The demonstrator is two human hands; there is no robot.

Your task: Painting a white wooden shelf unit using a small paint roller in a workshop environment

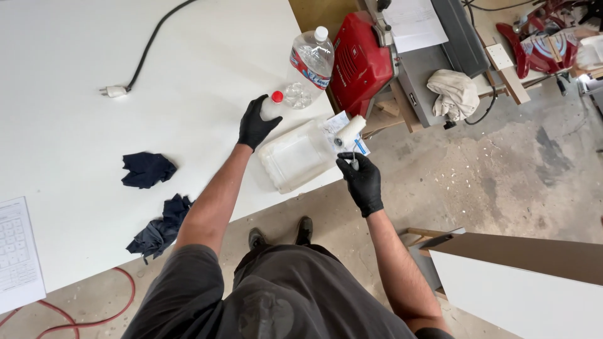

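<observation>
Down at the near right edge of the white surface (94,207), the small paint roller (349,132) is held up over the clear plastic tray (295,157). Its white fuzzy sleeve points up and away, while the thin wire handle runs down into the right hand (362,182), whose black-gloved grip is closed around the handle's lower end. The roller looks light and easy to swing; its sleeve is soft and probably wet or tacky once loaded, so the stiff handle is the sensible place to hold it, as the hand does. The sleeve sits just beyond the fingertips, over the tray's far right corner and a bit of printed paper (342,122) there.

The left hand (256,123), also in a black glove, is wrapped around a small bottle with a red cap (274,103) standing on the surface just beyond the tray's left corner. That bottle seems small, smooth and light, likely a little slippery under the glove, and a hold around its body suits it.

Just past it, at the surface's right edge, lies a large clear water bottle (311,66) with a white cap. Two dark blue rags (147,169) lie crumpled towards the near left, a printed sheet (19,254) hangs at the near left corner, and a black cable with a white plug (116,91) trails across the far side. Beyond the edge stands a red saw (361,63) with a pale cloth (455,93) beside it
</observation>
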